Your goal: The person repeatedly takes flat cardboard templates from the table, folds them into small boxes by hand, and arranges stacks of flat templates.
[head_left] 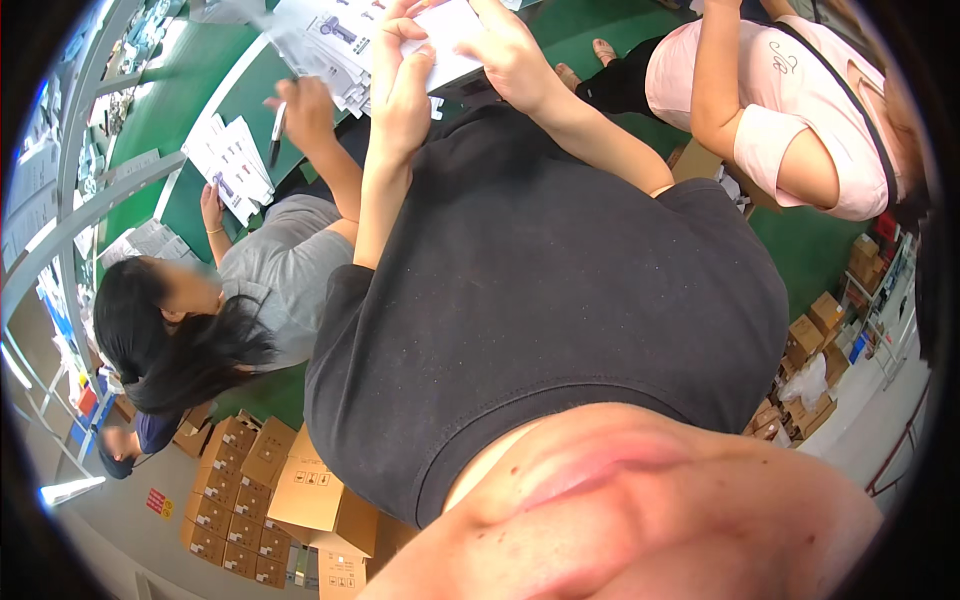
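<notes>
And here, a sheet (455, 35) is flanked by the hands (400, 95); papers (325, 45) are stacked leftward on the desk (245, 95); cartons (302, 495) are piled behind, left.

On my feed the paper (448, 38) looks smooth, the black shirt (560, 260) matt, pale-flecked cloth, the boxes (310, 490) matt cardboard, the bag (805, 380) crinkled, glossy plastic; I take the rack (68, 140) for smooth metal.

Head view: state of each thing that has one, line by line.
Flat white paper sheet: between left hand and right hand, grip unclear
White printed paper stack: fanned
Co-worker's white printed sheets: overlapping
Slim white-and-black tool: held in co-worker's hand
Brown cardboard boxes: stacked, look closed
Translucent plastic bag: crumpled
</notes>
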`<state>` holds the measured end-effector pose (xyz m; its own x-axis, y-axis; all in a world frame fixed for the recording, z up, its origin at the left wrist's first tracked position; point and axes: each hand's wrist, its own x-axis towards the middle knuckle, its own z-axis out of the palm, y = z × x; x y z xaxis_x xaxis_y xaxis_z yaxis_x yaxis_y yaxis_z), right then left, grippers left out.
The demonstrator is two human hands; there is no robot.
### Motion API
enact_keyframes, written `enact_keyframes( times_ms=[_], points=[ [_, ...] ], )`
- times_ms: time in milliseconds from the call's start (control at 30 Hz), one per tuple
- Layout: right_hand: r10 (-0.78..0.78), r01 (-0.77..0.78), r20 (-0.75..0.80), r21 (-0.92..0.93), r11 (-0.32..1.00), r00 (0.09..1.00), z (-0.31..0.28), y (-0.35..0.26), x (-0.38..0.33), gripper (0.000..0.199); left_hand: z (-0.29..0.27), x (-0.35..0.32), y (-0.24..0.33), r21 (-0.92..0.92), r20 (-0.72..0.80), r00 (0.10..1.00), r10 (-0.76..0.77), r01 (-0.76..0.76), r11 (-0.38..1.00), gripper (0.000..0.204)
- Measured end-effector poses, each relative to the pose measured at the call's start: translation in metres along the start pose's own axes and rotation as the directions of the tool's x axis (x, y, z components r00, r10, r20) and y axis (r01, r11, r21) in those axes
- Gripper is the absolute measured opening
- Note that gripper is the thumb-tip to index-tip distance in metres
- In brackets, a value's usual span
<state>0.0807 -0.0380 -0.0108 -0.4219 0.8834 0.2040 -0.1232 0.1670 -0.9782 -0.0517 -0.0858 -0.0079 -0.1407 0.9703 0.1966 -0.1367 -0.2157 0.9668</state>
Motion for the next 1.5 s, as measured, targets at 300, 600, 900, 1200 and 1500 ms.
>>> enact_keyframes(
  times_ms=[300,600,900,1200,1500],
  points=[
    [0.439,-0.439,-0.017,-0.006,0.898,0.898,-0.001,-0.027,-0.011,0.041,0.009,-0.018,0.0,0.132,-0.006,0.98,-0.198,0.198,0.971,0.029],
    [0.084,-0.081,-0.012,0.185,0.979,0.996,-0.026,-0.023,-0.034,0.039,0.002,-0.04,-0.008,0.217,0.116,0.984,-0.135,0.107,0.97,0.041],
    [-0.205,0.093,-0.037,-0.804,0.587,0.978,-0.069,-0.014,-0.035,0.048,0.007,-0.034,-0.023,0.759,0.211,0.924,0.319,-0.36,0.543,0.049],
    [0.149,-0.599,-0.603,-0.671,0.437,0.784,-0.202,0.123,0.091,0.044,-0.031,-0.027,-0.029,0.706,0.134,0.974,0.182,-0.223,0.673,0.024],
    [-0.703,-0.19,-0.229,-0.972,0.135,0.673,-0.192,0.144,0.103,0.031,-0.042,-0.044,-0.033,0.732,-0.041,0.992,0.123,-0.054,0.679,0.024]
  ],
)
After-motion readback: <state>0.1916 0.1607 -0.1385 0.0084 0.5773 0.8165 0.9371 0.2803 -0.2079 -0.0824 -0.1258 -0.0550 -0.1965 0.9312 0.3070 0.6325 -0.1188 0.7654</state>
